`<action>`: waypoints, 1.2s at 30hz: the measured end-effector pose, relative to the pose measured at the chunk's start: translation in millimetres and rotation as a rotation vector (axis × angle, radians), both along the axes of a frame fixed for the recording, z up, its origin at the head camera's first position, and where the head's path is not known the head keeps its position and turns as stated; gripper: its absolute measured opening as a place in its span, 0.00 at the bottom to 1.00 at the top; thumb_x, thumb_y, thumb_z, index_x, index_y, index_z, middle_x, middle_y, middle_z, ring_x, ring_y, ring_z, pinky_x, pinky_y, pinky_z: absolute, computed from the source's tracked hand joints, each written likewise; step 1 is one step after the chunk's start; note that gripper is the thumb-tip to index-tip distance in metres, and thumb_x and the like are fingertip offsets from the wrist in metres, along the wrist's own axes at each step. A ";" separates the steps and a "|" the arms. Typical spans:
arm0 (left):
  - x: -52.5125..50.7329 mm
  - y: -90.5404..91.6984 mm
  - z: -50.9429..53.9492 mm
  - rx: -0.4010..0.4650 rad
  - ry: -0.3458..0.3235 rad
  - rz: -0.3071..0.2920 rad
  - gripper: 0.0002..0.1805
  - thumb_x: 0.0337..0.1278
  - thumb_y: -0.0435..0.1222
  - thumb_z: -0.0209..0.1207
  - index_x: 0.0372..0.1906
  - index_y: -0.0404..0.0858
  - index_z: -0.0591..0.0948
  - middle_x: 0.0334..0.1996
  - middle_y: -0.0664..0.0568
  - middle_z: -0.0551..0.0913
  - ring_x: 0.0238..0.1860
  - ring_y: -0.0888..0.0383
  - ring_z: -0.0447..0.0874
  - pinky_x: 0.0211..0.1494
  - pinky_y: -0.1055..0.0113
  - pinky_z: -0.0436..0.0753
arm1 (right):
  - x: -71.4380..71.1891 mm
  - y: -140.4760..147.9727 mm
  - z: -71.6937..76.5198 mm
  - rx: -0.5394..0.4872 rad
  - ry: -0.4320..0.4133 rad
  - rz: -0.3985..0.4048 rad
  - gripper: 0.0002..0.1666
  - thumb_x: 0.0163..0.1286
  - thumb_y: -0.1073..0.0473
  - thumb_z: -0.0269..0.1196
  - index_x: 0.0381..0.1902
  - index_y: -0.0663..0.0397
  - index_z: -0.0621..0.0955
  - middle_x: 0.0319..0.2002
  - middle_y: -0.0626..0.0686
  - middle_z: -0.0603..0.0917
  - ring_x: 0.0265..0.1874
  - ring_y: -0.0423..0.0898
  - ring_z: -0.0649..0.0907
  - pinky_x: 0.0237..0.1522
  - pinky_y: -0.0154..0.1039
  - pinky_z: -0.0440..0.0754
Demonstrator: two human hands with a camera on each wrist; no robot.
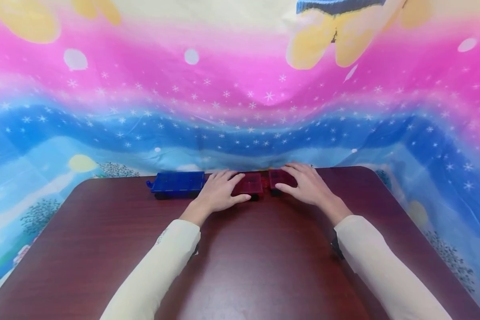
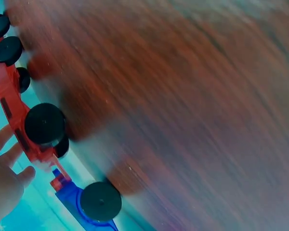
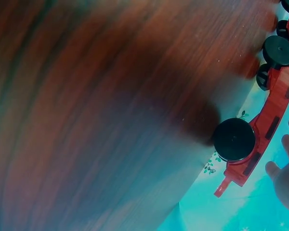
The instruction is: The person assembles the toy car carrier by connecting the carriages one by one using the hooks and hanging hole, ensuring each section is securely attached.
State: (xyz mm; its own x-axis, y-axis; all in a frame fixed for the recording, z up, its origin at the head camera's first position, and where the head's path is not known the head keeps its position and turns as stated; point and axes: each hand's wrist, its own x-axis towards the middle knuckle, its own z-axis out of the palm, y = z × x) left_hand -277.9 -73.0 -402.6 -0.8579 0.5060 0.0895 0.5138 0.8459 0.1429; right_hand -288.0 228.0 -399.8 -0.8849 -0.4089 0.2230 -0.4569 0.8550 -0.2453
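"Beyond the hands, what hangs there?"

"Patterned cloth [image 1: 240, 84], pink and blue with white snowflakes. It meets the far edge of a dark wooden table [image 1: 244, 266]."

"And the left hand?"

"The left hand [image 1: 221, 192] is loose and spread, its fingers relaxed over the middle red wagon [image 1: 254, 183]. I can't tell whether the fingertips touch it. Just left of that hand sits a blue wagon [image 1: 179, 182], hitched to the middle red wagon."

"The right hand?"

"Also loose, clasping nothing. The right hand [image 1: 309, 184] reaches across the end red wagon [image 1: 277, 177], thumb on the near side. That wagon connects to the middle red wagon between the hands."

"Anything else?"

"Black wheels [image 2: 45, 123] under the wagons, and pale sleeves [image 1: 160, 266] behind both hands."
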 end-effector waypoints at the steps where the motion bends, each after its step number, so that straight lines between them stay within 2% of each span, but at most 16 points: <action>1: -0.4 1.4 -0.7 -0.006 -0.003 0.002 0.45 0.64 0.69 0.51 0.78 0.48 0.65 0.75 0.46 0.66 0.76 0.43 0.58 0.76 0.41 0.56 | -0.3 -0.4 0.4 0.002 -0.001 0.000 0.46 0.70 0.29 0.59 0.73 0.54 0.73 0.72 0.62 0.69 0.73 0.63 0.65 0.70 0.72 0.52; 13: -10.2 14.7 -7.3 -0.024 -0.006 0.001 0.47 0.62 0.70 0.52 0.79 0.50 0.63 0.75 0.47 0.64 0.77 0.45 0.55 0.77 0.42 0.54 | -4.5 6.0 0.9 0.020 -0.018 -0.018 0.49 0.69 0.25 0.57 0.74 0.53 0.72 0.73 0.61 0.68 0.73 0.64 0.63 0.70 0.72 0.52; 18: -12.9 12.5 -10.9 -0.018 -0.015 0.018 0.48 0.61 0.71 0.52 0.80 0.50 0.62 0.76 0.47 0.63 0.78 0.45 0.53 0.78 0.42 0.52 | -7.3 4.3 -1.5 0.032 -0.003 -0.026 0.50 0.68 0.25 0.57 0.73 0.55 0.73 0.72 0.62 0.69 0.72 0.65 0.65 0.69 0.73 0.54; 25: -13.8 6.2 -12.1 -0.041 -0.044 0.046 0.52 0.58 0.73 0.51 0.81 0.51 0.58 0.78 0.46 0.58 0.80 0.44 0.44 0.79 0.42 0.44 | -12.9 -2.5 -2.6 0.045 -0.020 -0.019 0.51 0.67 0.22 0.54 0.73 0.52 0.73 0.73 0.61 0.68 0.73 0.63 0.64 0.71 0.70 0.54; 36: -18.3 18.1 -11.4 -0.053 -0.046 0.038 0.53 0.58 0.75 0.48 0.82 0.51 0.56 0.79 0.46 0.57 0.81 0.45 0.43 0.79 0.42 0.40 | -17.7 1.0 -4.9 0.032 -0.043 -0.049 0.51 0.68 0.22 0.54 0.74 0.53 0.72 0.73 0.61 0.67 0.73 0.63 0.63 0.72 0.68 0.53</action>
